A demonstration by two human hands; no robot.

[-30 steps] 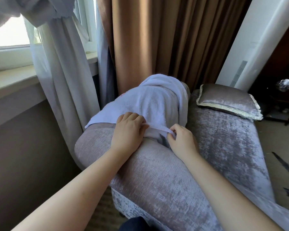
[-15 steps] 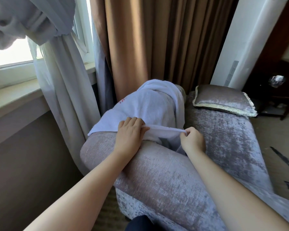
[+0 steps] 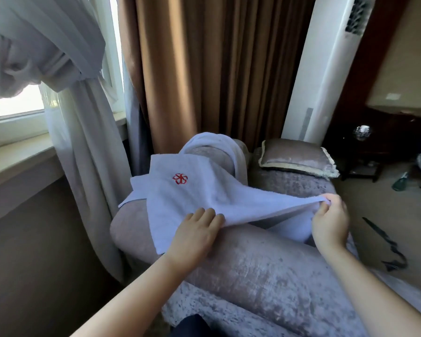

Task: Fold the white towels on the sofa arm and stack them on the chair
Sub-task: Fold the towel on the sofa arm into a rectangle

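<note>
A white towel [image 3: 195,198] with a red embroidered logo lies spread over the grey velvet sofa arm [image 3: 253,268]. My left hand [image 3: 195,234] holds its near edge on top of the arm, fingers over the cloth and thumb hidden beneath. My right hand [image 3: 331,217] pinches a corner of the same towel and holds it lifted to the right, above the seat. Another white towel [image 3: 219,144] is draped over the far end of the arm. No chair is in sight.
A grey cushion [image 3: 297,159] rests on the sofa seat [image 3: 299,188]. Brown curtains [image 3: 204,69] and pale sheer curtains [image 3: 78,142] hang behind and to the left, by a window sill [image 3: 17,154]. A white standing air conditioner [image 3: 326,69] and a dark side table [image 3: 379,147] stand at right.
My right hand has pulled the towel's corner out to the right and up, unfolding the towel so its red logo shows. My left hand stays on the near edge.
</note>
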